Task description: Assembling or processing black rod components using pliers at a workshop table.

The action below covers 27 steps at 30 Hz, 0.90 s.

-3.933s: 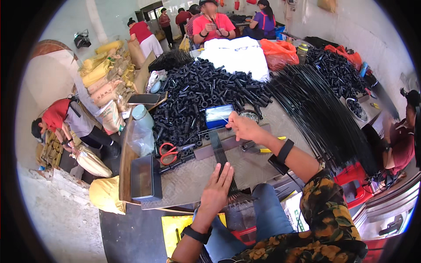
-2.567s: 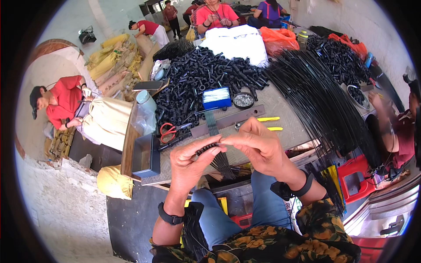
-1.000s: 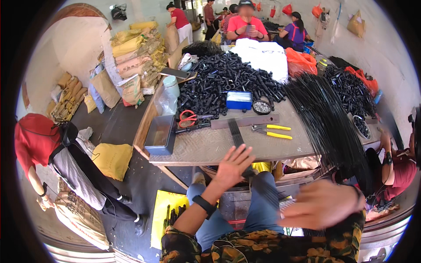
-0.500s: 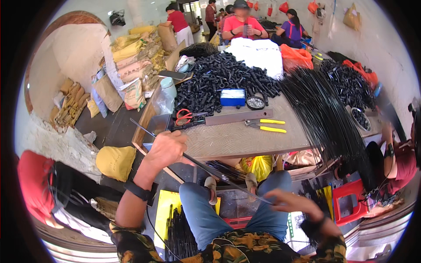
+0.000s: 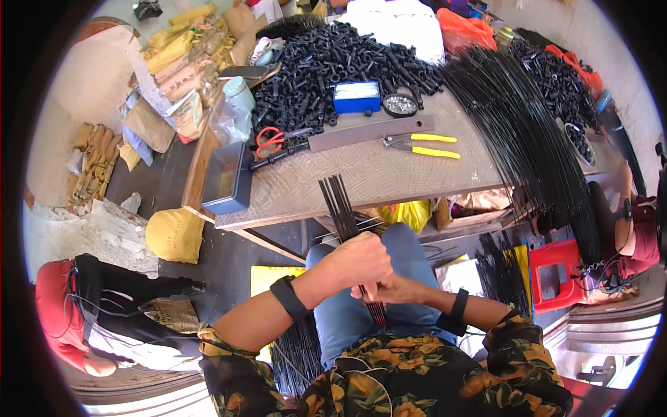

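Note:
Over my lap, a bundle of thin black rods (image 5: 338,206) slants up toward the table's front edge. My left hand (image 5: 358,261) is closed around its middle. Just below and to the right, my right hand (image 5: 397,288) is closed on the same bundle, its fingers partly hidden behind the left hand. The lower ends of the rods (image 5: 376,315) show beneath both hands. On the table beyond lie yellow-handled pliers (image 5: 424,144), a flat metal bar (image 5: 372,133) and red-handled scissors (image 5: 269,141).
A wooden table (image 5: 313,181) stands ahead, carrying a heap of black parts (image 5: 333,66), a blue box (image 5: 356,97), a grey bin (image 5: 227,179) and many long black rods (image 5: 517,132). A red stool (image 5: 556,274) stands at the right. More black rods (image 5: 295,354) lie low at the left.
My left hand has come down from the table's front left and my right hand has moved inward. Both now meet on the rods, which stand steeper. The view has shifted.

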Tool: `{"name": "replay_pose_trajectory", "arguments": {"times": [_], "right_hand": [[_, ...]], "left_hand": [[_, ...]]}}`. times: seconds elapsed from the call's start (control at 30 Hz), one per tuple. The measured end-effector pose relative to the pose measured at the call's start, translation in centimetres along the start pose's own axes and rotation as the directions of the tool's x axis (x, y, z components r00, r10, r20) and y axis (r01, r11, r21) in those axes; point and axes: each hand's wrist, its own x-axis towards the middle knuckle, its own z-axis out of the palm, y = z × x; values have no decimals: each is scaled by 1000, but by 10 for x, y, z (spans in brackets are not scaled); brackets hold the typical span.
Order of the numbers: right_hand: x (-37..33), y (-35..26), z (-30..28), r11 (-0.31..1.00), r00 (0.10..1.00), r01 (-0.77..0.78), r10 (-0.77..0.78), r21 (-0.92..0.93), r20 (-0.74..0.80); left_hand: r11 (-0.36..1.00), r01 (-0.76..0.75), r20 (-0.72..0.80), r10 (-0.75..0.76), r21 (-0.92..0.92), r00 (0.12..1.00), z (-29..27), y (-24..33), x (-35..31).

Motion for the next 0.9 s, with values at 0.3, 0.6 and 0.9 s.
{"name": "replay_pose_trajectory", "arguments": {"times": [0.3,0.6,0.9], "right_hand": [[4,-32,0,910,973,51,-138,-411,-185],[9,-60,-6,436,970,151,108,-887,218],[57,-249,18,498,853,507,-174,-704,491]], "left_hand": [[829,283,-743,-559,-483,369,64,42,-60],[44,-624,-229,-949,-780,218,63,68,-21],[171,-718,-264,-964,-674,18,66,62,-9]]}}
